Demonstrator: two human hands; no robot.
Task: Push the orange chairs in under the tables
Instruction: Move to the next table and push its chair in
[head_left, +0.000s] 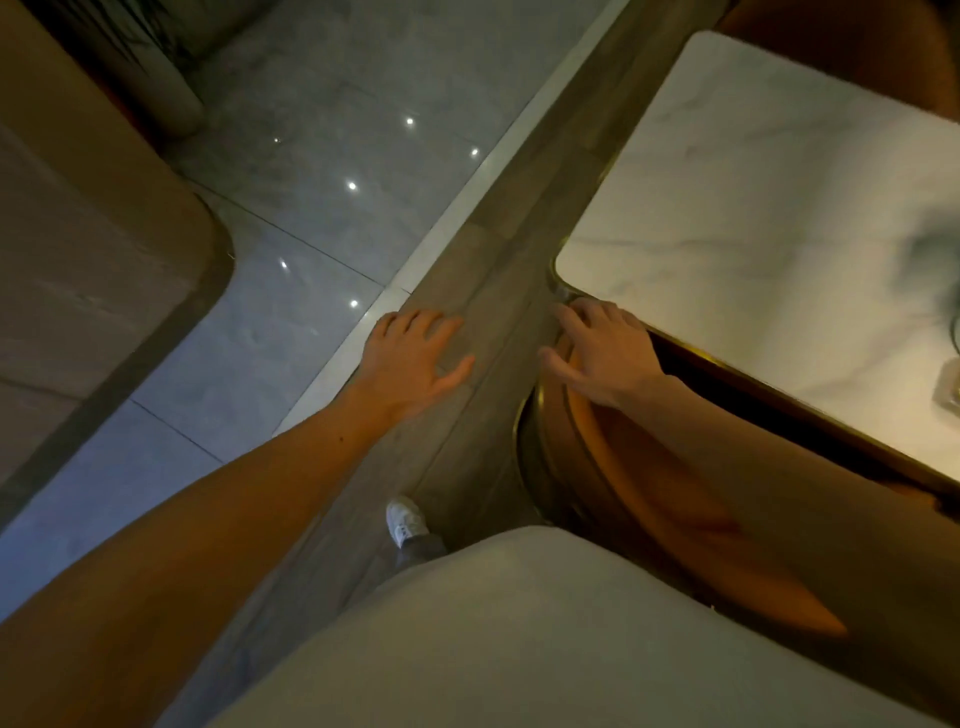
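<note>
Right grip (602, 348) spread, apparently resting on orange chair (618, 462); left grip (415, 358) spread, free.

Both bare forearms reach forward and down; left hand (415, 353) fingers spread, relaxed; right hand (602, 348) fingers extended, slightly splayed.

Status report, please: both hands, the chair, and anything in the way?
Left hand open, free. Right hand flat on chair back. Chair beside table edge, dark gap between. No obstacle visible.
</note>
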